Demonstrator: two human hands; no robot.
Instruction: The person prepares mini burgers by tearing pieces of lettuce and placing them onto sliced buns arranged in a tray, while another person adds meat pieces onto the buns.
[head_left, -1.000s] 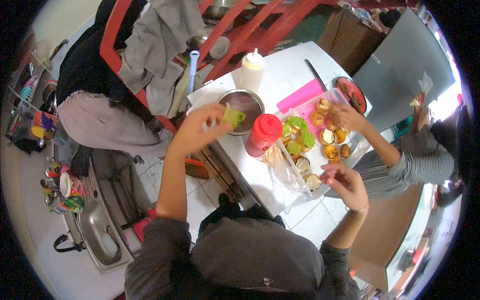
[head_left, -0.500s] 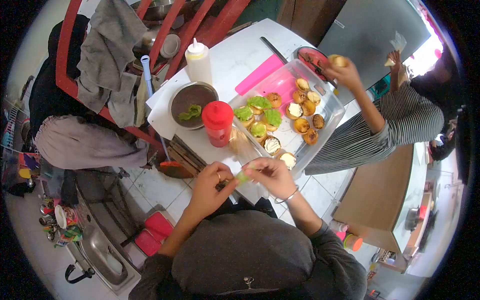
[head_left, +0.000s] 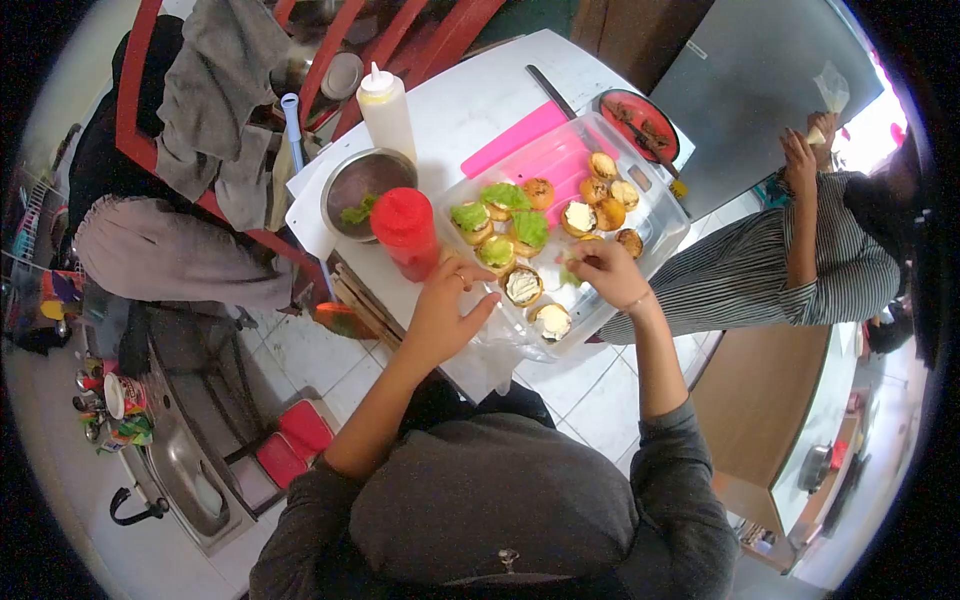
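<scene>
My left hand (head_left: pixel 447 308) is beside the near left edge of the clear plastic box (head_left: pixel 668 222), fingers apart and empty. Over the box, my right hand (head_left: pixel 608 275) pinches a small piece of green lettuce (head_left: pixel 571 268). Several bun halves lie in the box. Some carry lettuce (head_left: pixel 529 228); two near my hands, a bun with white cream (head_left: pixel 522 286) and another cream-topped bun (head_left: pixel 551 321), have none. The red squeeze bottle (head_left: pixel 404 232) stands just behind my left hand. Next to it, a metal bowl (head_left: pixel 335 188) holds a little lettuce.
A white squeeze bottle (head_left: pixel 387 115), a pink board (head_left: pixel 515 138), a knife (head_left: pixel 549 88) and a red plate of dark food (head_left: pixel 640 125) are on the table. A co-worker in stripes (head_left: pixel 760 260) stands right, holding a plastic bag (head_left: pixel 831 88). Another person (head_left: pixel 170 250) is left.
My hands, together on the lettuce half a second ago, have separated. The right moved over the box with a piece; the left came to its edge. The co-worker's hand left the box area for the bag.
</scene>
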